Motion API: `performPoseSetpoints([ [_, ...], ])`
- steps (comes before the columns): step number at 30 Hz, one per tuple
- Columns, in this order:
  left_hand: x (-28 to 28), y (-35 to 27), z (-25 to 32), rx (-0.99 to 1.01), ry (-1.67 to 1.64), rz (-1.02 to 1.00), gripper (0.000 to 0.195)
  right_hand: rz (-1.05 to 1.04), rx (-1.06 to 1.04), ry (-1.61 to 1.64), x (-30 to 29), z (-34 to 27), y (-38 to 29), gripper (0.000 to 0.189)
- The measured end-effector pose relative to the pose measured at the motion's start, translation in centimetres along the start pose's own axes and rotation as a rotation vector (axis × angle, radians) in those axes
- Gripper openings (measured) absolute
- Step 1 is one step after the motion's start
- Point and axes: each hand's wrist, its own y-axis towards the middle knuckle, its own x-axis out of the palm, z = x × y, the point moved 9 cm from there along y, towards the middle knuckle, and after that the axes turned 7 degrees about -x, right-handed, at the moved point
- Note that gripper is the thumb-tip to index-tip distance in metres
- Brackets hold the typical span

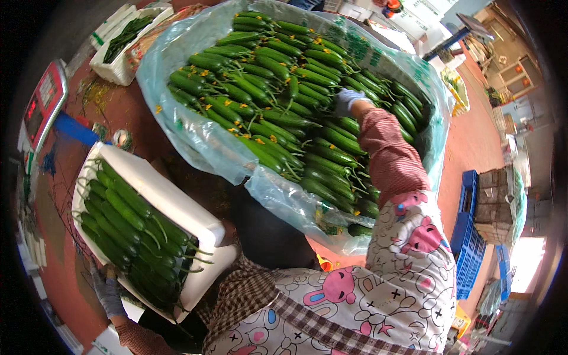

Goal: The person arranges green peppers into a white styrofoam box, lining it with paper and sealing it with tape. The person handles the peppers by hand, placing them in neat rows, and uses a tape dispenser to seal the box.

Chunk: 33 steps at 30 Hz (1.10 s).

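Note:
Many green cucumbers (270,66), some with yellow blossoms, lie in rows in a large container lined with clear bluish plastic film (186,146). My right hand (348,101), in a pale glove, reaches in among them right of the middle; its fingers are partly hidden, so whether it grips one cannot be told. At the lower left, a white foam box (177,199) stands tilted, holding cucumbers (124,208) with long stems. Against this box's lower left side is my left hand (105,288), in a grey glove, with its fingertips partly hidden at the edge.
A red-framed digital scale (45,104) stands at the left, with a roll of tape (120,137) near its blue post. Another foam box (116,66) with green produce is at the upper left. Blue plastic crates (468,253) and a stack of brown boxes (495,204) stand at the right.

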Motion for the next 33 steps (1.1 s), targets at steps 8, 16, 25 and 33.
performPoseSetpoints([
  [8,4.4,-9.4,11.1,0.115,-0.562,-0.315,0.082,0.591,-0.295,0.306,-10.9,-2.4,-12.4,0.032],
  [16,18.9,-13.7,20.0,-0.431,-1.404,-0.899,0.039,0.597,-1.663,0.538,-16.3,-34.9,-34.5,0.021],
  [25,12.9,-14.0,15.6,-0.081,-0.969,-0.741,0.047,-0.092,-1.145,1.567,-14.7,-44.9,-26.4,0.035],
  [33,-0.4,-9.0,6.6,0.072,-0.994,-0.107,0.048,0.599,-0.776,0.234,-18.8,-45.3,-20.1,0.046],
])
